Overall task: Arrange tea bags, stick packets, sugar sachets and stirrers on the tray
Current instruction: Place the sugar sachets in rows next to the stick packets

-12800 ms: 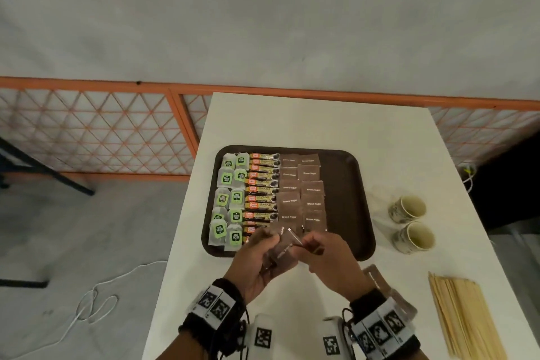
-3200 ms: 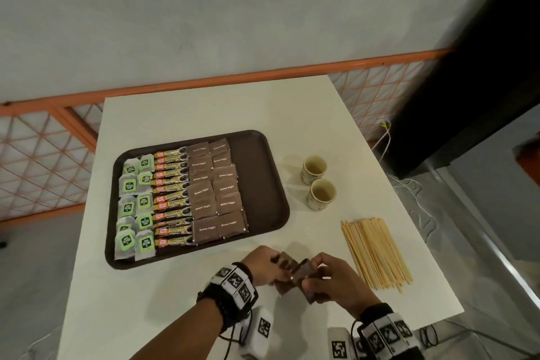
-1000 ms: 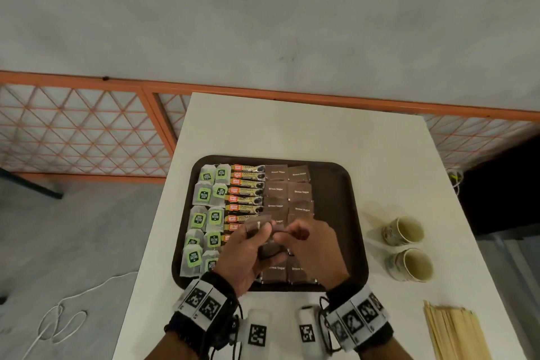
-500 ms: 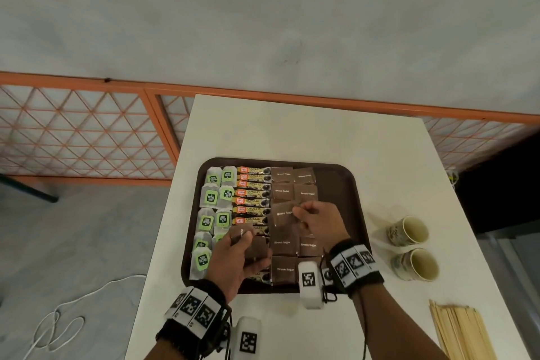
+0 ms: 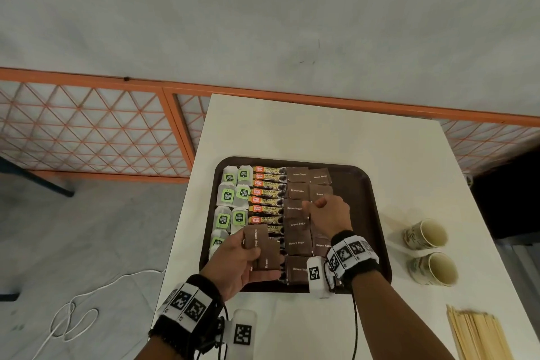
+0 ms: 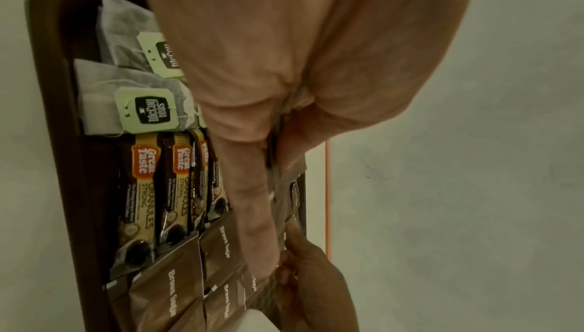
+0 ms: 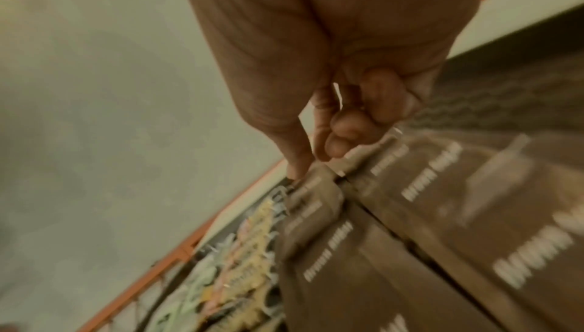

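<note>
**Sugar sachets being laid into columns on the tray**

Head view, with both wrist views. The left hand (image 5: 239,260) hovers over the near edge of the tray (image 5: 366,213) and grips a small reserve of brown sugar sachets (image 5: 261,248) between thumb and fingers — held fanned, presumably so that one can be drawn off at a time. The right hand (image 5: 328,218) reaches further in, fingers curled down onto the sugar columns (image 5: 296,225); its fingertips (image 7: 335,147) appear to pinch the edge of a sachet there, though motion blur in the right wrist view prevents certainty that it is gripped rather than merely pressed.

Beyond the left hand lie the tea bags (image 5: 233,199), and between the two hands the stick packets (image 5: 267,199); each kind keeps its own column, butted edge to edge, which leaves the strip of tray outward of the right hand bare. That strip is the likely place for the stirrers (image 5: 479,336), which lie bundled on the desk (image 5: 321,131) near the right forearm, not yet on the tray. Two paper cups (image 5: 429,251) stand on the desk just outward of the right wrist. Judged from this layout, the sugar stage is nearly done.
</note>
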{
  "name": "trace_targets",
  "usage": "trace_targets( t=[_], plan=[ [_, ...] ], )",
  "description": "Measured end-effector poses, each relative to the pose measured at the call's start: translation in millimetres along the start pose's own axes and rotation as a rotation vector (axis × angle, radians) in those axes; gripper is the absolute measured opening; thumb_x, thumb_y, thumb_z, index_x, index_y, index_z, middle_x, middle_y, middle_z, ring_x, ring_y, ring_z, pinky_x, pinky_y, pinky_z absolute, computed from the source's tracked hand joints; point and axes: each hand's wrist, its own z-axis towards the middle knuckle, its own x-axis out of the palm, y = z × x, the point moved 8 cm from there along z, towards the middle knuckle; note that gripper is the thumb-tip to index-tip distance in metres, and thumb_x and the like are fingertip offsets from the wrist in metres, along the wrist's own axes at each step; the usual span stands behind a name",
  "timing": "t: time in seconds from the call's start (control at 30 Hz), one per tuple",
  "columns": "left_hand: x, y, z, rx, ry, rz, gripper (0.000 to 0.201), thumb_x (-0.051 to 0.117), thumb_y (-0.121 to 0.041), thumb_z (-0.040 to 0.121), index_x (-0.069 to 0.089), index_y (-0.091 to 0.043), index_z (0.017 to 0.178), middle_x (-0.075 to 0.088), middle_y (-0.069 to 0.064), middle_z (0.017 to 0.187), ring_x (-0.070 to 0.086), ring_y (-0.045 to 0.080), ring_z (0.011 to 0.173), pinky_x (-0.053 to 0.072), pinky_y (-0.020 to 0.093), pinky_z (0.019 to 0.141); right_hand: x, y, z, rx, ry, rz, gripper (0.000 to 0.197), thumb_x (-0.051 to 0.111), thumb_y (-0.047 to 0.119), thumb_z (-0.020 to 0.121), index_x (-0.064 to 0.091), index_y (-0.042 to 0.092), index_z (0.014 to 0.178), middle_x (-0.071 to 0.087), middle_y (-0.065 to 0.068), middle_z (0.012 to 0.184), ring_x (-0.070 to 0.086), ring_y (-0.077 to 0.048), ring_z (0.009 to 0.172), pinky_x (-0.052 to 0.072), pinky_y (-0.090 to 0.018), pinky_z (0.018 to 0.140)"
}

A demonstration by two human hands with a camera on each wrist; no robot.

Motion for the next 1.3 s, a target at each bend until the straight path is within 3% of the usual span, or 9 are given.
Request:
trace_targets(
  t=[0.23, 0.3, 0.4, 0.57, 0.67, 0.77, 0.93, 1.07, 1.3],
  plan=[
    [20, 12, 3, -0.011, 0.031, 0.299, 0.039, 0.058, -0.002, 0.094, 0.054, -0.022, 0.127, 0.071, 0.018, 0.112, 0.072, 0.038, 0.093, 0.06, 0.044, 0.062, 16, 44, -93, -0.339, 0.44, 0.002, 0.032, 0.063, 0.046, 0.09, 0.07, 0.015, 0.084, 0.068, -0.002, 0.075, 0.058, -0.009, 0.061, 0.047, -0.019, 0.062],
    [29, 21, 1, -0.044, 0.053, 0.438, 0.033, 0.061, -0.006, 0.094, 0.053, -0.019, 0.123, 0.074, 0.017, 0.104, 0.073, 0.034, 0.081, 0.057, 0.034, 0.051, 5, 33, -97, -0.304, 0.34, 0.156, 0.018, 0.062, 0.03, 0.094, 0.071, 0.015, 0.091, 0.072, -0.002, 0.082, 0.066, -0.01, 0.07, 0.053, -0.026, 0.068],
    [33, 29, 2, -0.07, 0.0, 0.559, 0.017, 0.059, -0.015, 0.096, 0.055, -0.01, 0.112, 0.074, 0.015, 0.092, 0.069, 0.024, 0.068, 0.05, 0.027, 0.046, -7, 1, -94, -0.071, 0.33, 0.436, 0.013, 0.053, 0.018, 0.1, 0.062, 0.009, 0.102, 0.073, -0.006, 0.088, 0.07, -0.016, 0.066, 0.058, -0.03, 0.058],
    [47, 23, 15, 0.077, -0.103, 0.613, 0.02, 0.063, -0.028, 0.094, 0.066, -0.008, 0.095, 0.063, 0.004, 0.067, 0.049, 0.005, 0.041, 0.036, 0.018, 0.04, -9, -11, -101, -0.178, 0.55, 0.211, 0.011, 0.059, 0.011, 0.095, 0.064, 0.011, 0.104, 0.073, -0.009, 0.091, 0.071, -0.017, 0.069, 0.057, -0.025, 0.061],
    [61, 19, 23, 0.169, -0.15, 0.682, 0.015, 0.063, -0.021, 0.094, 0.065, -0.008, 0.086, 0.065, 0.006, 0.072, 0.056, 0.001, 0.051, 0.047, 0.02, 0.045, -23, -15, -91, -0.192, 0.436, 0.296, 0.012, 0.066, 0.012, 0.091, 0.068, 0.014, 0.102, 0.074, -0.006, 0.091, 0.071, -0.02, 0.08, 0.06, -0.034, 0.074],
    [66, 17, 30, 0.205, -0.19, 0.569, 0.017, 0.059, -0.019, 0.096, 0.064, -0.003, 0.092, 0.063, 0.003, 0.072, 0.054, -0.002, 0.046, 0.039, 0.011, 0.043, -29, -23, -87, -0.098, 0.385, 0.453, 0.012, 0.067, 0.018, 0.091, 0.071, 0.014, 0.102, 0.072, -0.01, 0.085, 0.063, -0.02, 0.067, 0.054, -0.027, 0.063],
    [53, 21, 34, 0.216, -0.294, 0.645, 0.016, 0.053, -0.025, 0.099, 0.062, -0.012, 0.096, 0.066, 0.01, 0.092, 0.064, 0.016, 0.074, 0.051, 0.023, 0.053, -38, -32, -46, 0.029, 0.224, 0.401, 0.008, 0.064, 0.013, 0.093, 0.07, 0.013, 0.09, 0.068, 0.003, 0.071, 0.059, -0.006, 0.059, 0.049, -0.015, 0.055],
    [26, 28, 29, 0.13, -0.357, 0.542, 0.013, 0.047, -0.016, 0.102, 0.06, -0.015, 0.103, 0.063, 0.01, 0.107, 0.065, 0.022, 0.087, 0.054, 0.026, 0.055, -36, -37, 2, 0.119, 0.193, 0.37, 0.006, 0.067, 0.008, 0.09, 0.071, 0.008, 0.087, 0.07, -0.007, 0.077, 0.065, -0.011, 0.062, 0.056, -0.021, 0.065],
    [-1, 13, 17, 0.179, -0.397, 0.35, 0.014, 0.051, -0.01, 0.1, 0.065, -0.011, 0.098, 0.07, 0.015, 0.101, 0.068, 0.03, 0.09, 0.061, 0.046, 0.074, -33, -46, 24, 0.181, 0.058, 0.07, 0.02, 0.083, 0.02, 0.076, 0.068, 0.008, 0.084, 0.073, -0.006, 0.077, 0.067, -0.013, 0.063, 0.051, -0.021, 0.057]
  ],
)
